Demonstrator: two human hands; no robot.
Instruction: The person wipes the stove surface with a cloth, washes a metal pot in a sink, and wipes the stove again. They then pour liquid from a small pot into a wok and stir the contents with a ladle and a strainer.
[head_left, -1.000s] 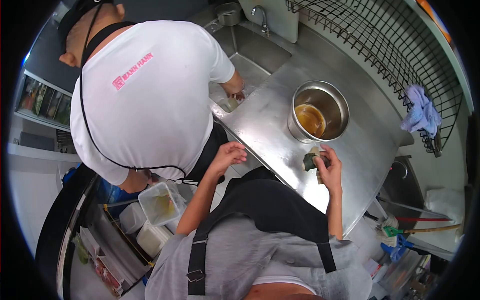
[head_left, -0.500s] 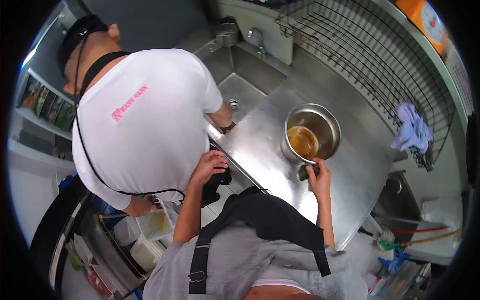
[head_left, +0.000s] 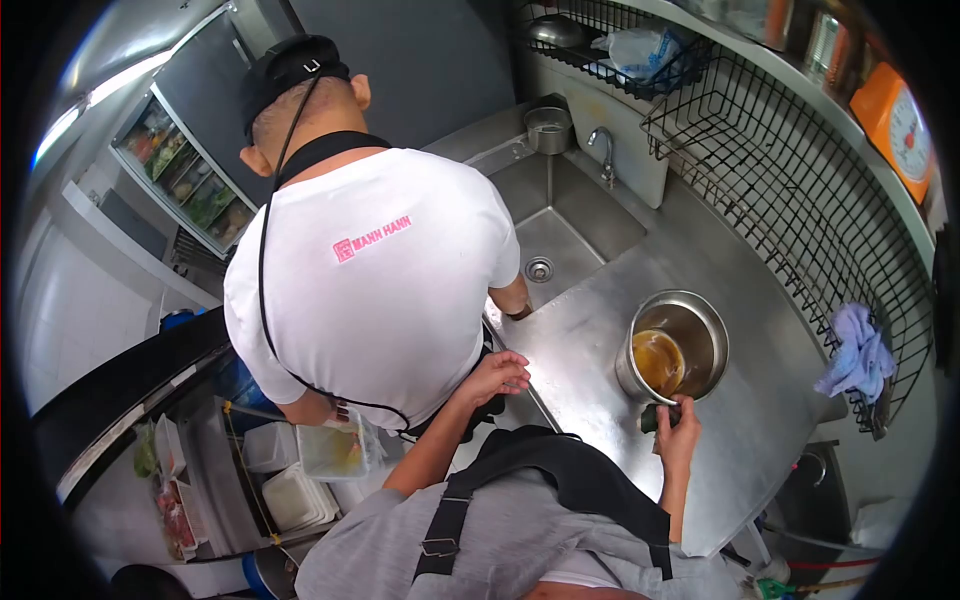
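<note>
A tall metal pot (head_left: 715,335) with brown liquid (head_left: 659,362) in it stands on the steel counter (head_left: 590,350). My right hand (head_left: 679,430) is closed at the pot's near rim. A small dark green piece (head_left: 654,418) shows beside those fingers, under the rim; whether it is a handle or a separate thing I cannot make out. My left hand (head_left: 500,376) hangs near the counter's left edge, fingers loosely bent and apart, holding nothing. It is close behind a co-worker in a white shirt (head_left: 390,280).
The co-worker leans over the sink (head_left: 570,240) and holds a clear plastic container (head_left: 330,452) low on the left. A smaller metal pot (head_left: 548,130) sits by the faucet (head_left: 604,150). Along the wall are a wire rack (head_left: 780,170), a purple cloth (head_left: 857,350) and an orange scale (head_left: 893,130).
My view has shifted, so the co-worker, sink and pot appear farther right and lower. My right hand stays at the pot's rim; my left hand is still empty beside the co-worker.
</note>
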